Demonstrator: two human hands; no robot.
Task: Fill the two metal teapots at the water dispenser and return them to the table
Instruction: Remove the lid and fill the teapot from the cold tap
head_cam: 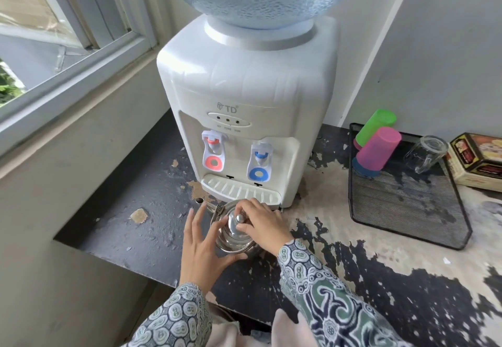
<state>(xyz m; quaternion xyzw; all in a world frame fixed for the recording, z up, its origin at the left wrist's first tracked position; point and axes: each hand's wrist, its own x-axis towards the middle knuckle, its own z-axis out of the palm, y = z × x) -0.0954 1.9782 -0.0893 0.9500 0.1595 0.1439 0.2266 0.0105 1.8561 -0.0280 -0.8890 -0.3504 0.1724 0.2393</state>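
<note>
Sleeves (312, 292): nearest me, both arms reaching forward.
Right hand (260, 224): fingers pinch lid knob (239, 218).
Left hand (202, 240): open, steadying teapot (231, 240).
Spout (202, 202): points left; taps (258, 156) straight above.

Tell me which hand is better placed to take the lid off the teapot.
Right. The right hand already has its fingertips at the lid's knob on top of the teapot. The left hand lies open against the teapot's side, better suited to steadying it.

Pantry corner — countertop water dispenser (244, 118), cups in mesh tray (407, 211), worn counter (380, 278)
</note>
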